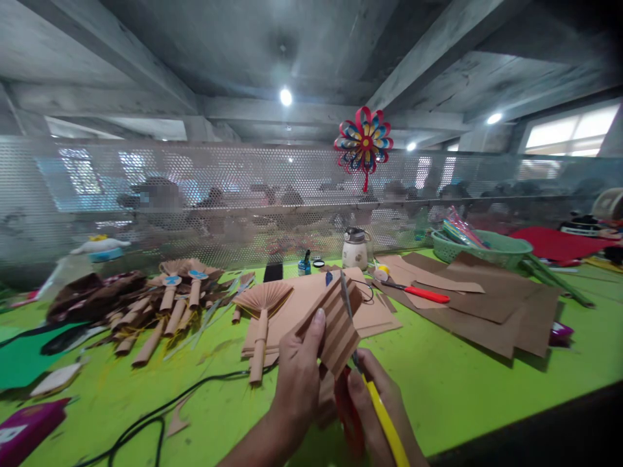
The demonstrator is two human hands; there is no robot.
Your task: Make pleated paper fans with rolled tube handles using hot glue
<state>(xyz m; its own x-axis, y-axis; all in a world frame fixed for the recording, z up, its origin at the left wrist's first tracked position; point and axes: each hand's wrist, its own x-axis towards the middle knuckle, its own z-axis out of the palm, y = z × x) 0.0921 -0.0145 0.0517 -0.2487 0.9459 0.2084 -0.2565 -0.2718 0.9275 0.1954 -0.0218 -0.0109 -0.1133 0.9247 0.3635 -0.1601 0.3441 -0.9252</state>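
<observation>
My left hand (302, 363) is closed on a piece of pleated brown paper (335, 324), thumb flat on its face. In my right hand (377, 402) is a pair of scissors (387, 415) with red and yellow handles. The blades stand upright along the right part of the pleated paper; one blade shows in front of it. Just left of my hands lies a finished-looking paper fan (263, 324) with a rolled handle, on a stack of brown paper sheets (304, 292).
Several paper fans (168, 311) lie heaped at left. A black cable (195, 383) crosses the green table (219, 421). Brown sheets (487, 311), a red-handled knife (426, 294) and a green basket (506, 250) are at right. A white jug (354, 251) stands before the perforated metal screen (233, 188).
</observation>
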